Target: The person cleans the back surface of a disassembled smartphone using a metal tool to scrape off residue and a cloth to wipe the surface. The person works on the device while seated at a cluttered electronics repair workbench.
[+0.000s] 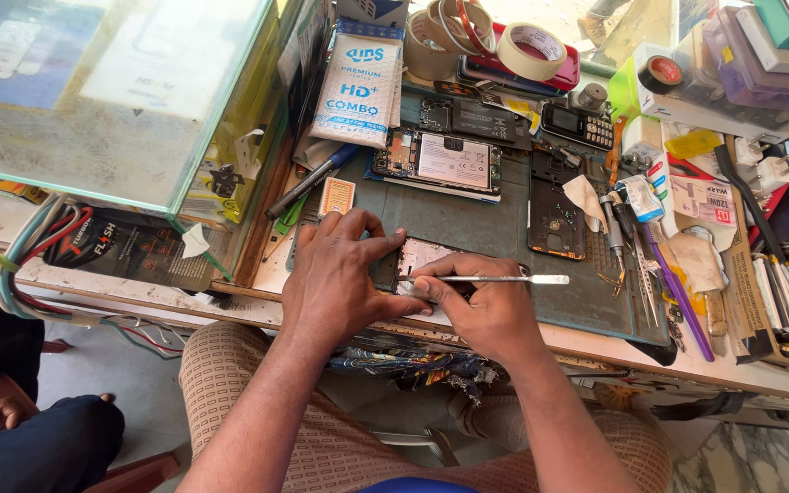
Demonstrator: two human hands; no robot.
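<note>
— Along the left edge of the bench, what do you see?

— Coloured cables (25, 265) run under a glass case (111, 91), and another person's dark-trousered knee (38, 438) shows at the lower left. A black pen (308, 181) lies slanted beside the green work mat (504, 228).

— And the left hand?

— The left hand (338, 278) rests on the mat's near edge, fingers spread and pressing flat on the left end of an opened phone (422, 256). That phone lies at the front of the mat, mostly hidden beneath both hands.

— The right hand?

— The right hand (486, 306) pinches a thin metal tool (495, 279) between thumb and forefinger, the other fingers curled in. The tool lies nearly level; one end meets the phone near the left thumb, the other points right.

— Farther back and right?

— A second opened phone (440, 160), its battery showing, lies at the rear of the mat, with a white sachet (358, 82) just left of it. A dark back cover (554, 205) lies to the right. Tape rolls (531, 50) sit behind, a keypad phone (577, 126) near them, and screwdrivers (632, 246) line the mat's right edge.
</note>
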